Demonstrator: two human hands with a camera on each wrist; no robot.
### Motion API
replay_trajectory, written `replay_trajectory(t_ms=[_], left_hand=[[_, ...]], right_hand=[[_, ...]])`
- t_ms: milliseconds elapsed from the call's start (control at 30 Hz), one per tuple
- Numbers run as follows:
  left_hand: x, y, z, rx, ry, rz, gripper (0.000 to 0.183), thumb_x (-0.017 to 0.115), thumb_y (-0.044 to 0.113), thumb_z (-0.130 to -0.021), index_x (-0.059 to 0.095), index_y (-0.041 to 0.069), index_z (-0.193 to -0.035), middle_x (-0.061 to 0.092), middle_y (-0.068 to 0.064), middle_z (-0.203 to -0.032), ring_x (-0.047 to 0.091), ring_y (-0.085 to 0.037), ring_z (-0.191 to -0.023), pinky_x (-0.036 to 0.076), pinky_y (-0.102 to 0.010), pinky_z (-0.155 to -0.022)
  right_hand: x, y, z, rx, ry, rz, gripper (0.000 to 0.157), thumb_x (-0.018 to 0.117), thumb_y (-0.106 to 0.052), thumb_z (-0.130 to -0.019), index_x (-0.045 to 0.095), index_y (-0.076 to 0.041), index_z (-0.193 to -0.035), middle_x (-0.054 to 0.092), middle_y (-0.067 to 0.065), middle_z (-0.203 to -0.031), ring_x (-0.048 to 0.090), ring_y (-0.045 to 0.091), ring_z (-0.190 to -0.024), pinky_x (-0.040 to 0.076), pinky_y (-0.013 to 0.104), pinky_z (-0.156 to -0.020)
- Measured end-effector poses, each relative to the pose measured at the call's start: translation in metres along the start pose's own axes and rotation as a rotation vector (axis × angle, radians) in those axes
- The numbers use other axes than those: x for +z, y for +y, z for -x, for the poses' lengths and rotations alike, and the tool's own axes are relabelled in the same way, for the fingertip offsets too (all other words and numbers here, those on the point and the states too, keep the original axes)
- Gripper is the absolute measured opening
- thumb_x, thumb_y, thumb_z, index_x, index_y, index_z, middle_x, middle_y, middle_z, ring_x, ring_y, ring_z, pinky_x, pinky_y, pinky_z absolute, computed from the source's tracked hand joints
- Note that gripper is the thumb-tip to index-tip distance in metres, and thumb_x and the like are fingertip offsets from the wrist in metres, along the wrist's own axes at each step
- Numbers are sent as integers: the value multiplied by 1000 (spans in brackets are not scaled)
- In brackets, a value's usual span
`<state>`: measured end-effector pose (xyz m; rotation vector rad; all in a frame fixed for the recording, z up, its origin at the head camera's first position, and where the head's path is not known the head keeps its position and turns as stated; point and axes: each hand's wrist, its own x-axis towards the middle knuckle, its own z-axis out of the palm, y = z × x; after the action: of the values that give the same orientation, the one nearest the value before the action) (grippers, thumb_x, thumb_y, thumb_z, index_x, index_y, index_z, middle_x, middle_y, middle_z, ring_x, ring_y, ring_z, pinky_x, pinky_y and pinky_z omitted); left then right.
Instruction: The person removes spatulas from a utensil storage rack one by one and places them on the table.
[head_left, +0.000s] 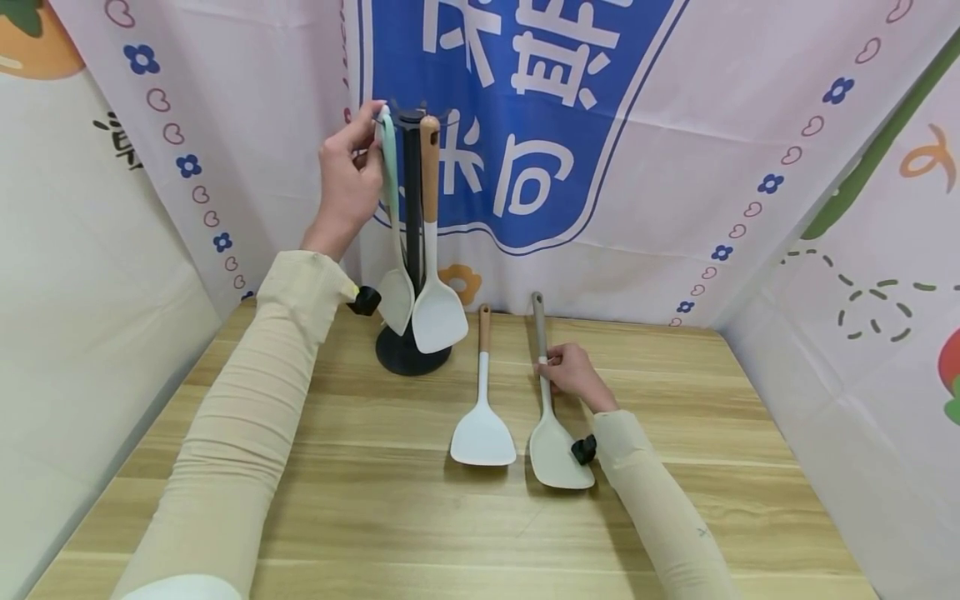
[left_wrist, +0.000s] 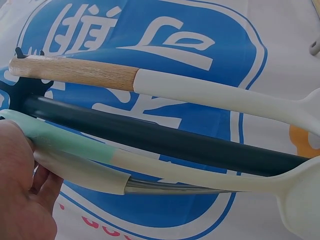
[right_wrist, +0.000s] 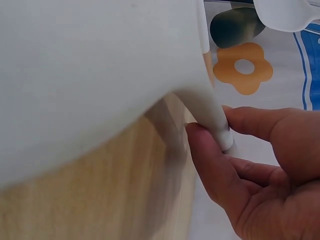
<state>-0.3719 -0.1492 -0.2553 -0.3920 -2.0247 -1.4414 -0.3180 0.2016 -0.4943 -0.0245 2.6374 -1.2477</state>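
Left hand (head_left: 348,179): pinching 1 mint-handled utensil (head_left: 391,167) near its top, at the black stand (head_left: 413,183) (hooked or not, cannot tell). Close beside: 1 metal-shafted utensil (left_wrist: 90,172). Hanging in front: 1 wooden-handled turner (head_left: 439,321). Right of the stand, lying on the table (head_left: 360,500): 1 white spatula (head_left: 483,433), untouched. Far right: 1 grey-handled spatula (head_left: 555,454), neck pinched by the right hand (head_left: 573,371). Status, judged: midway; 3 utensils at the stand, 2 away from it.
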Motion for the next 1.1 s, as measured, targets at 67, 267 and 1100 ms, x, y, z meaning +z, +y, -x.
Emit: replay_trajectory(t_ms=[67, 267, 1100], left_hand=[[0, 0, 0, 2, 0, -1, 47, 50, 6, -110, 56, 22, -154, 70, -15, -136, 67, -11, -112, 58, -24, -107], [-1, 0, 0, 4, 1, -1, 47, 50, 6, -110, 57, 22, -153, 70, -15, -137, 67, -12, -113, 59, -24, -107], [-1, 1, 1, 12, 9, 3, 49, 50, 2, -109, 57, 22, -153, 70, -20, -132, 65, -7, -102, 60, -18, -97]], right_hand=[[0, -1, 0, 6, -7, 15, 37, 68, -12, -101, 64, 12, -129, 75, 26, -111, 72, 15, -74, 66, 26, -65], [-3, -5, -1, 24, -38, 62, 32, 68, -13, -101, 66, 11, -122, 77, 26, -108, 71, 14, -68, 66, 27, -65], [-11, -5, -7, -53, -89, 244, 25, 78, -16, -93, 75, 1, -76, 70, 8, -61, 61, 9, -53, 51, 18, -52]])
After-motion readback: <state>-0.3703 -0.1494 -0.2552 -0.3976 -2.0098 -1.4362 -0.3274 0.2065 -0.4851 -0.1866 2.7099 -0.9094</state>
